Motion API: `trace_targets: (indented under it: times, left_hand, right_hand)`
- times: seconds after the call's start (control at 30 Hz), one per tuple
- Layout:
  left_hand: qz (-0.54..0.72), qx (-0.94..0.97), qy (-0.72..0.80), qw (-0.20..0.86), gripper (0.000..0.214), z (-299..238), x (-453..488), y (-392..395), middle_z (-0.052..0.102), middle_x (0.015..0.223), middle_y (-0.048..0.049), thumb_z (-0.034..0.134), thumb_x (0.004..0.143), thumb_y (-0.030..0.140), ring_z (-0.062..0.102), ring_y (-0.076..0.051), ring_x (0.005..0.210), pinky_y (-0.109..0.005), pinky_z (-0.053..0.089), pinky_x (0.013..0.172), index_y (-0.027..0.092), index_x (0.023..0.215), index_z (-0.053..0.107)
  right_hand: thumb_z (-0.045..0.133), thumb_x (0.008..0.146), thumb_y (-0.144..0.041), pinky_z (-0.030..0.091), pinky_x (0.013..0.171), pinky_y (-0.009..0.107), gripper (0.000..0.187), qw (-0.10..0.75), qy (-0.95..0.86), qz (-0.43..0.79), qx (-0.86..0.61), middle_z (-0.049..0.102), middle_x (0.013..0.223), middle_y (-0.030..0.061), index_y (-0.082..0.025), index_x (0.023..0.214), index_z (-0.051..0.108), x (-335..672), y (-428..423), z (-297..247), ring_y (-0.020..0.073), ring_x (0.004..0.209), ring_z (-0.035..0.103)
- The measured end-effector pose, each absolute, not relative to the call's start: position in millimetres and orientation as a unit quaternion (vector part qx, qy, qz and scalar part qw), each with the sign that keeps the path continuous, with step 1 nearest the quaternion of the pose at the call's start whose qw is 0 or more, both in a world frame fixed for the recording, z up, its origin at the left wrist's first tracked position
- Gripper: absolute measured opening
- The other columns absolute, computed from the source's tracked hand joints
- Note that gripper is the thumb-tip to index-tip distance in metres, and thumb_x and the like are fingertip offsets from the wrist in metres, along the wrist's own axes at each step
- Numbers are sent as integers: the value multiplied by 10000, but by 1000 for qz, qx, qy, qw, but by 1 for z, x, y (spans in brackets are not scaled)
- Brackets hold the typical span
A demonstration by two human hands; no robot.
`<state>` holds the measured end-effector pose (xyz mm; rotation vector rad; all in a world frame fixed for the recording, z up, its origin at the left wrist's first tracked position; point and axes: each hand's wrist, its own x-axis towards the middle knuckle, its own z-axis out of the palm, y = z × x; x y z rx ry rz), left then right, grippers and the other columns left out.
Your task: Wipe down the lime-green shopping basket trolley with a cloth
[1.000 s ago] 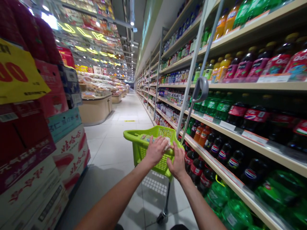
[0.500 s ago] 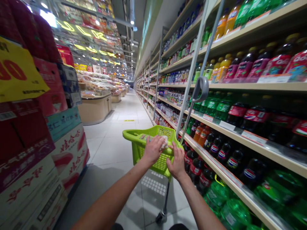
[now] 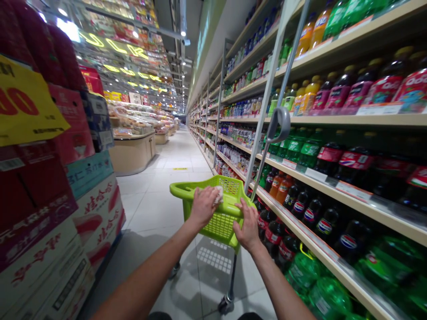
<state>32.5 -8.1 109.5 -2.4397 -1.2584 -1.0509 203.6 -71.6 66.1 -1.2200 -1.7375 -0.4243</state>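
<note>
A lime-green shopping cart (image 3: 220, 218) with a perforated basket stands in front of me on thin metal legs. My left hand (image 3: 204, 205) presses a crumpled white cloth (image 3: 218, 194), perhaps a tissue, against the near rim, left of centre. Its fingers lie over the cloth and hide part of it. At the right corner of that rim, my right hand (image 3: 247, 222) grips the edge, thumb on the near side and fingers over the top. A metal pole with a grey loop handle (image 3: 280, 124) rises beside the basket on the right.
Shelves (image 3: 320, 175) of bottled drinks run along the right, close to the cart. Stacked drink cartons (image 3: 95, 195) with a yellow price sign (image 3: 30, 102) stand at the left. Farther along the tiled aisle (image 3: 180, 155) is a wooden display counter (image 3: 133, 153) with packaged food.
My left hand has slid left along the near rim with the white cloth. My right hand stays at the right corner, and the cart has hardly moved.
</note>
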Motion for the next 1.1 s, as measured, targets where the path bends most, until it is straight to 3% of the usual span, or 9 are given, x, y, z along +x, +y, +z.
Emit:
trace_targets:
  times: [0.1,0.33,0.6,0.83,0.97,1.1]
  left_hand:
    - [-344,-856,-371,105,385,107,37,-14,527,1242,-57,455,809,238,408,-215,1196,-497,164,1036,259,1193,461]
    - [-407,-708,-574,61,334,106,-21,16,580,1151,-93,427,807,256,492,-242,1090,-484,277,968,200,1125,510]
    - [-334,-870,-349,97,387,103,42,-16,534,1236,-43,466,807,256,410,-201,1197,-481,156,1043,265,1194,455]
    - [-366,-731,-575,39,343,111,-30,24,562,1193,-97,403,813,289,495,-240,1103,-517,214,1000,207,1134,494]
    - [-311,-761,-569,27,333,116,-48,28,584,1165,-85,374,826,307,525,-235,1063,-548,142,1015,205,1119,494]
    - [-302,-772,-558,44,312,117,-41,17,609,1121,-64,370,830,324,534,-230,1041,-526,181,1002,222,1087,512]
  right_hand:
    - [422,691,-223,257,942,496,712,463,-714,-170,-497,570,1084,80,-161,1351,163,207,-73,66,250,1013,490]
    - [423,691,-225,250,950,485,692,472,-703,-165,-507,572,1070,67,-171,1341,194,211,-72,65,242,992,497]
    - [412,702,-244,261,934,486,640,466,-708,-172,-502,584,1059,79,-161,1314,241,215,-71,65,251,987,506]
    - [411,702,-235,266,934,484,639,475,-706,-169,-498,579,1062,65,-172,1314,241,217,-72,67,242,982,500]
    - [410,712,-252,265,933,482,620,484,-699,-167,-500,581,1040,59,-174,1308,258,215,-72,66,236,963,501]
    - [397,746,-311,257,934,478,558,476,-698,-169,-508,582,1021,57,-177,1281,316,223,-70,64,229,959,503]
